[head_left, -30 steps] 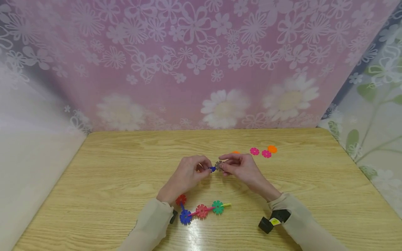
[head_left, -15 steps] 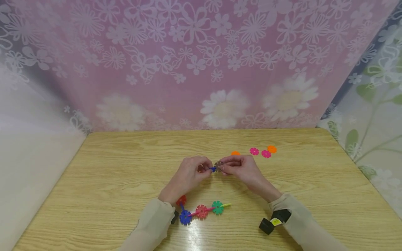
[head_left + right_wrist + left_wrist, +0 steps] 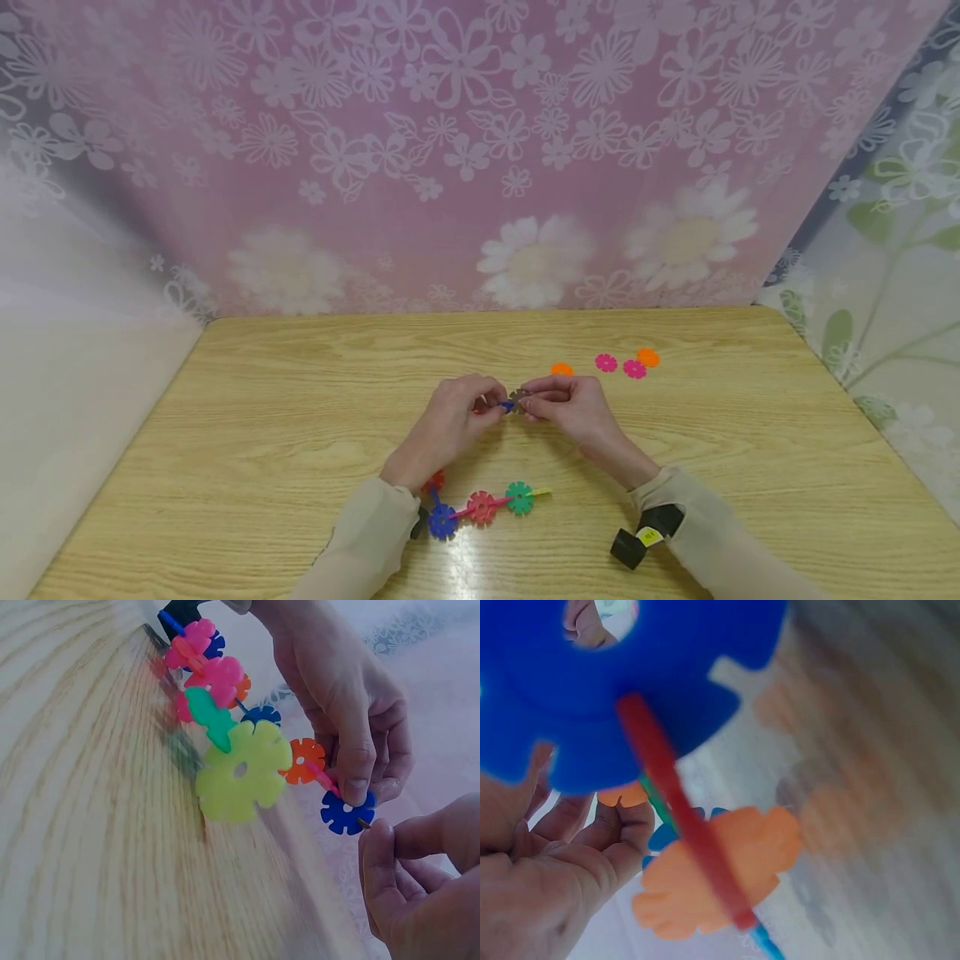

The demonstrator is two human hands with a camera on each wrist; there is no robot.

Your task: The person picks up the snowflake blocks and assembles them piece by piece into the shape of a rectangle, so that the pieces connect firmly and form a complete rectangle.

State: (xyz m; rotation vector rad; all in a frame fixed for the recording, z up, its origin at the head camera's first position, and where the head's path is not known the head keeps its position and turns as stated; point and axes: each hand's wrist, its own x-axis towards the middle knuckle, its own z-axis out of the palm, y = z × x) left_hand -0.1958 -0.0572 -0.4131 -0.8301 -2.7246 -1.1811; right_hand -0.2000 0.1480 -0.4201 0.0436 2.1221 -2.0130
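My left hand [image 3: 453, 417] pinches a blue notched snowflake disc [image 3: 339, 818] at the end of a chain of interlocked plastic discs. With thumb and fingers, my right hand [image 3: 581, 408] holds a grey-brown snowflake disc [image 3: 515, 401] whose edge meets the blue one. In the right wrist view a pink disc seen edge-on links the blue disc to an orange disc [image 3: 302, 760]. The rest of the chain runs below my left forearm, through a red disc [image 3: 482, 507] and a green disc [image 3: 519, 497] to a yellow disc [image 3: 542, 492]. My left fingers partly hide the held end.
Loose discs lie on the wooden table [image 3: 300, 400] beyond my right hand: an orange disc [image 3: 562, 368], a pink disc [image 3: 606, 362], another pink one and another orange one. A floral curtain [image 3: 405, 208] stands behind the table's far edge.
The grey-brown disc and my right hand have shifted slightly left, closer to the blue disc. My right forearm has also moved a little left. The left hand stays nearly still.
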